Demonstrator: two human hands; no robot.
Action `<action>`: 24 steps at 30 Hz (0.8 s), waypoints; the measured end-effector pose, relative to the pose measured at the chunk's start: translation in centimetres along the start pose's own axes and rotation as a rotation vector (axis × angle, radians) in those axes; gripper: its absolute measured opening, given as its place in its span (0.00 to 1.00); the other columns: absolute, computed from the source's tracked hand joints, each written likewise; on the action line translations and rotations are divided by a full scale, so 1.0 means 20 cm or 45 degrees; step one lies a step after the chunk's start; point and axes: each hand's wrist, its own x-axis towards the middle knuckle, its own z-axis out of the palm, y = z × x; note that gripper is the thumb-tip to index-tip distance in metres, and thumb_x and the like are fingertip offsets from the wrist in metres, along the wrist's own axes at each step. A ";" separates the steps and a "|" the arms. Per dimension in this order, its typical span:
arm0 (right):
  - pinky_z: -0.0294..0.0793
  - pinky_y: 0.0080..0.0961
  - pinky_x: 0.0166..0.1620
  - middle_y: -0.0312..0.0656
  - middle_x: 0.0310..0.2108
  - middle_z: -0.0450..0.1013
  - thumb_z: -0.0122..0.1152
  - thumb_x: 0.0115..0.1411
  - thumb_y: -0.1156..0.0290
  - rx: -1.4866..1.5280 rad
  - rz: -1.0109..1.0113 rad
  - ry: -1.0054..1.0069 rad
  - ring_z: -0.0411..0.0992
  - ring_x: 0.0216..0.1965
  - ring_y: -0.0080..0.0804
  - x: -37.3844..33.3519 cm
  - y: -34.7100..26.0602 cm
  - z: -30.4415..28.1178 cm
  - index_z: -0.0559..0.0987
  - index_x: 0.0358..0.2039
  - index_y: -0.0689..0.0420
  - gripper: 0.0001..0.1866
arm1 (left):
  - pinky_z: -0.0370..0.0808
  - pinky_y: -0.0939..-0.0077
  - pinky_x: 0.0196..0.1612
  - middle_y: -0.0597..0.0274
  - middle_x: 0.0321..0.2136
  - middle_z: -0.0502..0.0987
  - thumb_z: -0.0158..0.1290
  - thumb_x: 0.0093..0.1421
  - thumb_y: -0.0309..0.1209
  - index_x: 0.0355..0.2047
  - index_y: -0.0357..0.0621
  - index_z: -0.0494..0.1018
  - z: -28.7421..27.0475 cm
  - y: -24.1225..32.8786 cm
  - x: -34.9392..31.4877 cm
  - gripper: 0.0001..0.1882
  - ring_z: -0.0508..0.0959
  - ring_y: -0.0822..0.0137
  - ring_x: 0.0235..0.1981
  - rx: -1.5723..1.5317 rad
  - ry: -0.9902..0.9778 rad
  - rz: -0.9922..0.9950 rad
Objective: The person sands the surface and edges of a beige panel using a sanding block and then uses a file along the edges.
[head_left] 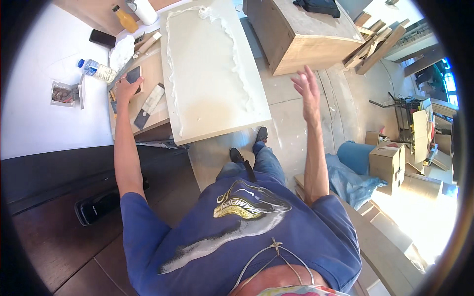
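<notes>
At the left, my left hand (127, 89) reaches onto a wooden worktop (157, 118) and grips a dark grey flat block (134, 74) with a pale edge, thumb on one side and fingers on the other. Close by lies a flat strip (149, 105), pale in the middle with grey ends. My right hand (308, 89) is raised in the air with fingers stretched out, holding nothing. Between the hands lies a large cream panel (207, 74), with ragged white beads of filler or foam along its long edges.
Past my left hand are a clear plastic bottle (101, 71), a black phone (102, 38), a yellow-orange bottle (125, 19) and a white bottle (143, 11). A wooden cabinet (316, 49) stands far right. Cardboard boxes (386, 163) and blue plastic sheeting (353, 180) lie right.
</notes>
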 end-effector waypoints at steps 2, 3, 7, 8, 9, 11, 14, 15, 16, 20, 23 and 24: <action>0.73 0.37 0.62 0.52 0.66 0.68 0.63 0.71 0.54 -0.107 -0.171 -0.039 0.76 0.59 0.40 0.01 -0.02 0.15 0.64 0.73 0.59 0.37 | 0.68 0.49 0.68 0.42 0.70 0.64 0.67 0.49 0.63 0.72 0.48 0.63 0.00 0.02 0.00 0.56 0.68 0.40 0.68 -0.008 -0.006 0.061; 0.73 0.37 0.62 0.52 0.66 0.68 0.63 0.71 0.54 -0.102 -0.185 -0.045 0.76 0.59 0.40 0.00 -0.03 0.21 0.64 0.73 0.59 0.37 | 0.68 0.49 0.68 0.41 0.69 0.64 0.68 0.48 0.61 0.71 0.48 0.64 -0.02 0.02 0.00 0.55 0.69 0.40 0.68 -0.009 0.001 0.115; 0.74 0.39 0.61 0.53 0.65 0.69 0.66 0.69 0.59 -0.112 -0.354 -0.152 0.76 0.57 0.39 -0.04 -0.21 0.51 0.66 0.71 0.58 0.35 | 0.69 0.51 0.67 0.40 0.65 0.67 0.69 0.51 0.55 0.67 0.43 0.69 -0.14 0.00 -0.09 0.48 0.70 0.43 0.65 -0.201 0.300 0.283; 0.74 0.39 0.62 0.53 0.65 0.68 0.67 0.69 0.59 -0.126 -0.397 -0.231 0.77 0.57 0.40 -0.06 -0.26 0.56 0.66 0.71 0.58 0.35 | 0.69 0.51 0.67 0.40 0.65 0.67 0.69 0.51 0.55 0.67 0.43 0.69 -0.16 0.04 -0.15 0.48 0.70 0.43 0.65 -0.208 0.295 0.286; 0.74 0.39 0.62 0.53 0.65 0.68 0.67 0.69 0.59 -0.136 -0.399 -0.229 0.77 0.57 0.40 -0.05 -0.29 0.63 0.66 0.71 0.58 0.35 | 0.69 0.52 0.66 0.41 0.64 0.68 0.68 0.53 0.51 0.66 0.42 0.69 -0.18 0.08 -0.21 0.45 0.71 0.44 0.64 -0.388 0.388 0.349; 0.72 0.42 0.65 0.54 0.68 0.64 0.66 0.68 0.55 -0.110 -0.472 -0.474 0.74 0.60 0.45 -0.01 -0.34 0.76 0.63 0.74 0.54 0.39 | 0.72 0.56 0.63 0.45 0.63 0.69 0.66 0.58 0.40 0.67 0.38 0.66 -0.22 0.24 -0.37 0.40 0.73 0.50 0.60 -0.702 0.474 0.486; 0.65 0.46 0.70 0.56 0.72 0.58 0.65 0.67 0.44 -0.124 -0.413 -0.692 0.67 0.67 0.47 0.06 -0.42 0.94 0.54 0.78 0.54 0.49 | 0.73 0.58 0.63 0.49 0.62 0.69 0.66 0.58 0.38 0.68 0.36 0.64 -0.20 0.62 -0.67 0.41 0.72 0.53 0.61 -1.663 0.028 0.610; 0.65 0.46 0.70 0.56 0.72 0.58 0.65 0.67 0.44 -0.135 -0.405 -0.684 0.67 0.67 0.47 0.10 -0.42 0.95 0.54 0.78 0.54 0.49 | 0.73 0.58 0.63 0.50 0.62 0.68 0.65 0.58 0.36 0.69 0.36 0.62 -0.20 0.79 -0.80 0.41 0.72 0.53 0.62 -1.750 -0.076 0.672; 0.64 0.47 0.70 0.55 0.73 0.56 0.64 0.67 0.43 0.058 -0.327 -0.742 0.64 0.69 0.50 0.14 -0.41 0.97 0.54 0.78 0.50 0.48 | 0.74 0.58 0.62 0.51 0.62 0.68 0.64 0.58 0.35 0.69 0.36 0.61 -0.19 0.93 -0.92 0.41 0.72 0.54 0.62 -1.823 -0.168 0.724; 0.60 0.45 0.71 0.52 0.75 0.55 0.60 0.68 0.43 0.216 -0.281 -0.796 0.60 0.72 0.47 0.27 -0.40 0.91 0.53 0.79 0.50 0.47 | 0.72 0.56 0.65 0.48 0.65 0.64 0.64 0.59 0.35 0.71 0.39 0.57 -0.03 1.28 -1.16 0.43 0.70 0.51 0.64 -2.038 -0.374 0.850; 0.62 0.41 0.71 0.48 0.73 0.57 0.53 0.69 0.45 0.177 -0.261 -0.615 0.60 0.71 0.44 0.34 -0.32 0.64 0.52 0.78 0.58 0.46 | 0.70 0.57 0.67 0.49 0.65 0.66 0.63 0.64 0.41 0.69 0.38 0.63 0.11 1.41 -1.15 0.38 0.69 0.52 0.67 -1.912 -0.633 1.076; 0.63 0.39 0.70 0.47 0.72 0.59 0.54 0.68 0.44 0.550 -0.004 -0.546 0.65 0.67 0.42 0.24 -0.34 0.60 0.52 0.78 0.61 0.48 | 0.69 0.57 0.67 0.49 0.65 0.67 0.61 0.67 0.42 0.67 0.38 0.66 0.11 1.40 -1.08 0.34 0.70 0.53 0.66 -1.780 -0.763 1.209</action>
